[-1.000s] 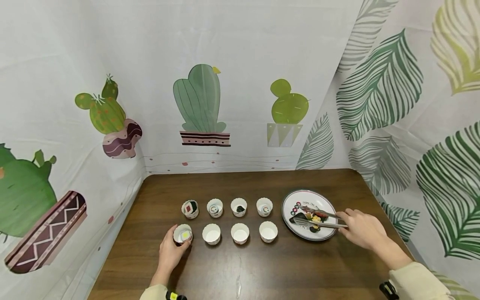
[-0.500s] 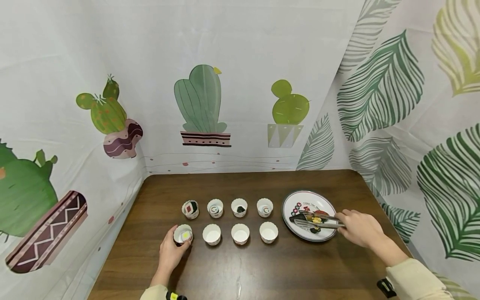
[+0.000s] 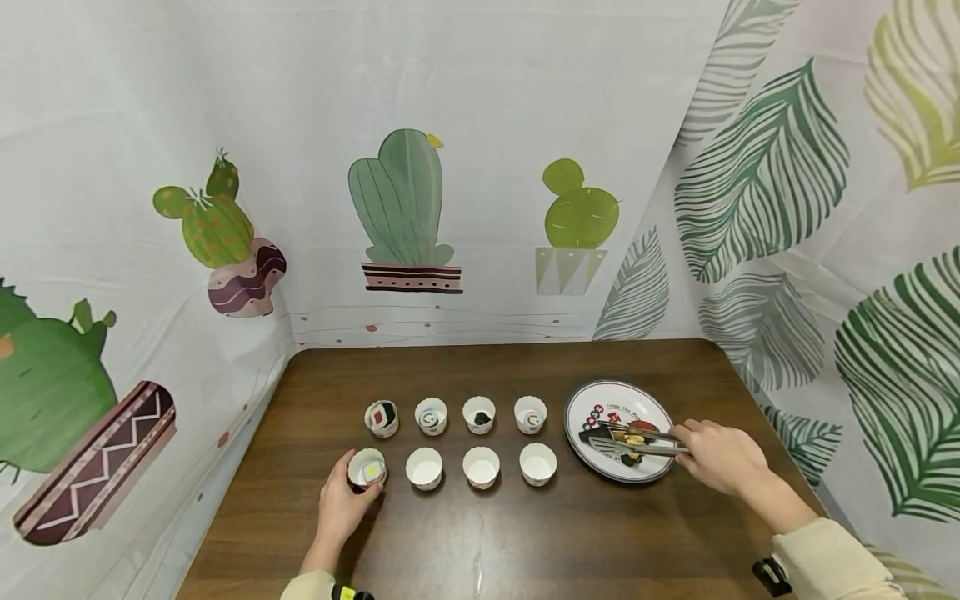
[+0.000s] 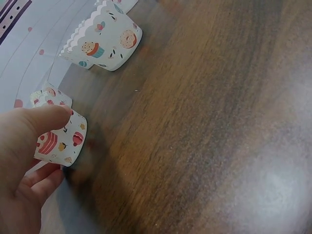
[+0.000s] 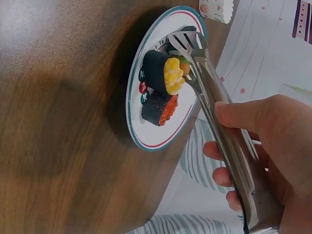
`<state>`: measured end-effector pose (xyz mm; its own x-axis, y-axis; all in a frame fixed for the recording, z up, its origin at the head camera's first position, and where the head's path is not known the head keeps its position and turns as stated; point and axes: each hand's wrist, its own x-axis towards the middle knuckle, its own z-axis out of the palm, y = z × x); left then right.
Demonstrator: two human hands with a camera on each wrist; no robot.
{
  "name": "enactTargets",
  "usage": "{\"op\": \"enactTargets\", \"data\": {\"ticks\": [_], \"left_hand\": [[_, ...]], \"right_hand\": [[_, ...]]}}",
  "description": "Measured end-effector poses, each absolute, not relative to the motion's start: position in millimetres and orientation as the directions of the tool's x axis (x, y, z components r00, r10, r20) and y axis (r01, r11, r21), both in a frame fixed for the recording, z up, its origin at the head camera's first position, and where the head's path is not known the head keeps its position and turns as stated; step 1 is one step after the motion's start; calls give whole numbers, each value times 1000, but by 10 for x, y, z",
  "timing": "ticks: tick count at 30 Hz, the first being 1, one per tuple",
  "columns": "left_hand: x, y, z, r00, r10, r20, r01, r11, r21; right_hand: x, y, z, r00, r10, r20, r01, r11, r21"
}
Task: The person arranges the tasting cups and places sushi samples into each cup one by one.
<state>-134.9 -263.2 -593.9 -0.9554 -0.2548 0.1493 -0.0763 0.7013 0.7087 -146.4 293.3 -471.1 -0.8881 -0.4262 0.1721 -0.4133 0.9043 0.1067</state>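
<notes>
At the near left corner of the cup group, my left hand (image 3: 341, 504) holds a white paper baking cup (image 4: 61, 141), thumb on one side and fingers on the other. Inside that cup lies a small sushi roll (image 3: 371, 472) with a yellow centre. My right hand (image 3: 723, 457) grips metal serving tongs (image 5: 219, 112), their tips low over a white plate (image 3: 611, 390). Between the tong tips shows part of a dark-wrapped piece (image 5: 189, 29), mostly hidden by the metal. Beside it on the plate are a corn-topped sushi (image 5: 174, 75) and a roe-topped sushi (image 5: 158, 108).
Baking cups stand in two rows left of the plate. The back row's cups hold small pieces, such as a red-centred one (image 3: 381, 416) and a black one (image 3: 481, 418). In the front row, a cup (image 3: 423, 468) shows only its white inside. A printed curtain (image 3: 495, 167) hangs behind the table.
The tong arms have drawn closer together over the plate, and my right hand has shifted slightly left. My left hand stays on its cup.
</notes>
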Motion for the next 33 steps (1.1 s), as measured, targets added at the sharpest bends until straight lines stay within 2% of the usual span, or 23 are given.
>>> {"op": "enactTargets", "data": {"ticks": [33], "left_hand": [[-1329,-2600,-5514,-937,-213,278,60,684,727]], "right_hand": [[-1449,2950,-4645,-894,-414,173,-403,910,97]]}}
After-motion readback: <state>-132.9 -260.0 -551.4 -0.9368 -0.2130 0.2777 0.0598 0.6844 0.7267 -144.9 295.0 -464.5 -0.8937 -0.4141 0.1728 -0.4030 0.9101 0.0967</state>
